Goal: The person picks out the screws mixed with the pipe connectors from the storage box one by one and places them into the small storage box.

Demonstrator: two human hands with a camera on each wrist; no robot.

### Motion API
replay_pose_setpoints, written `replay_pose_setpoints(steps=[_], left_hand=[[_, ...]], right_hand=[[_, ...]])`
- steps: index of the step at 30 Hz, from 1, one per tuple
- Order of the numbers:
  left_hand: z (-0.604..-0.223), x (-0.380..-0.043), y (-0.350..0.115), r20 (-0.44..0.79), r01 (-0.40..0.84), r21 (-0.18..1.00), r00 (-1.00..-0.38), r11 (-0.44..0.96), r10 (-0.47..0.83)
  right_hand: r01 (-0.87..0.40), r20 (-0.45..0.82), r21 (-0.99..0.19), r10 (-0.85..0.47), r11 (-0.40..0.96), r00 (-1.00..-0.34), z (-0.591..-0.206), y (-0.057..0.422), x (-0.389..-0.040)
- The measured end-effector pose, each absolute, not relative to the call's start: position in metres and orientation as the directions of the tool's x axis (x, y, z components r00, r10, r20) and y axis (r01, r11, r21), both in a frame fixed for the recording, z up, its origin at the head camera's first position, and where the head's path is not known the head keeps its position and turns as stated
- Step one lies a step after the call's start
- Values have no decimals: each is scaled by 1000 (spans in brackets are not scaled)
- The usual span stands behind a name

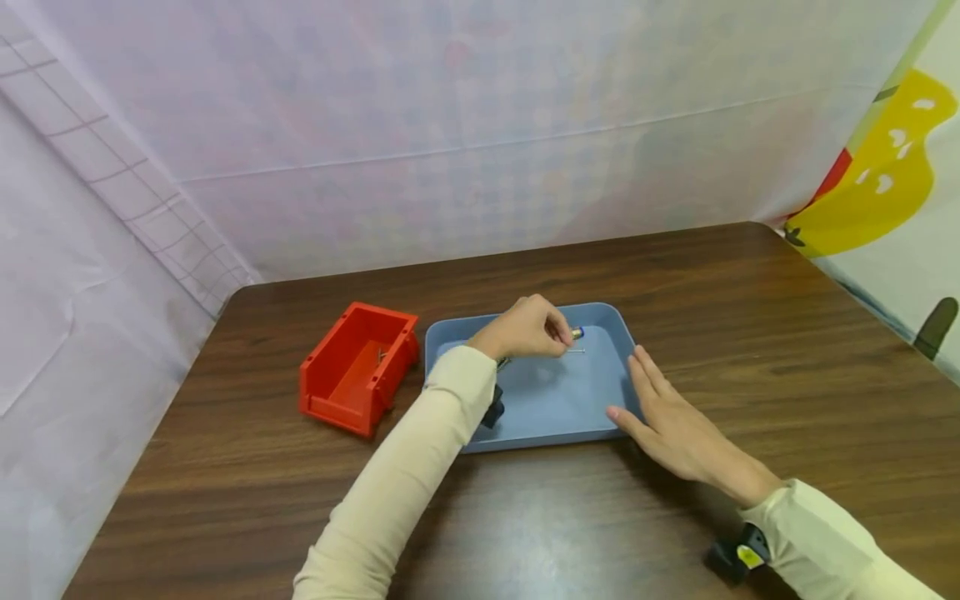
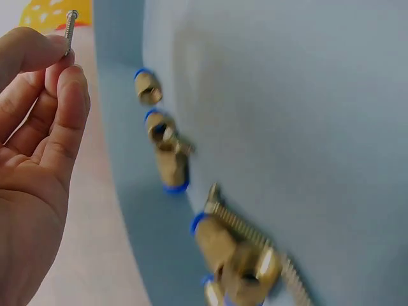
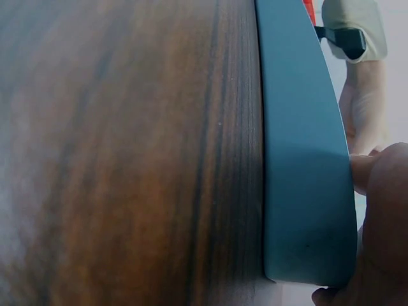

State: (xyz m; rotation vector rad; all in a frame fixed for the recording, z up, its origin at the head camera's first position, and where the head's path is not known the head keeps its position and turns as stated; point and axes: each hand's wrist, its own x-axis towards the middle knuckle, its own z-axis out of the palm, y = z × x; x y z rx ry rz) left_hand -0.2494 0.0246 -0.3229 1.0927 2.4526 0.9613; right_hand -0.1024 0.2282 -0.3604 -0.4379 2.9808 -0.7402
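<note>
My left hand (image 1: 527,327) is above the blue-grey tray (image 1: 551,410), with a small metal screw (image 2: 69,33) pinched between thumb and fingertips. Inside the tray, in the left wrist view, lie several brass fittings (image 2: 171,167) with blue rings, and long screws (image 2: 245,226) among them. One fitting (image 1: 577,332) shows just past my left fingers in the head view; my arm hides much of the tray's left part. At the tray's right end, my right hand (image 1: 671,425) touches the rim with fingers straight and thumb spread.
A red open bin (image 1: 351,379) stands left of the tray, with a few small screws (image 1: 381,356) in it. Both sit on a dark wooden table (image 1: 247,467). Printed cloth (image 1: 480,167) hangs behind the table's back edge.
</note>
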Motion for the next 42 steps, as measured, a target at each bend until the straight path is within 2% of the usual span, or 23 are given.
replay_pose_setpoints(steps=[6, 17, 30, 42], left_hand=[[-311, -254, 3, 18, 529, 694, -691, 488, 723], [-293, -258, -36, 41, 471, 701, -776, 535, 630], [-275, -258, -84, 54, 410, 711, -842, 572, 536], [-275, -255, -143, 59, 353, 704, -894, 617, 445]], right_hand=[[-267, 38, -465, -282, 844, -959, -361, 229, -104], [-274, 43, -467, -288, 840, -957, -362, 230, -104], [-286, 49, -476, -299, 832, -953, -362, 230, -105], [-281, 32, -479, -304, 832, -952, -363, 231, -106]])
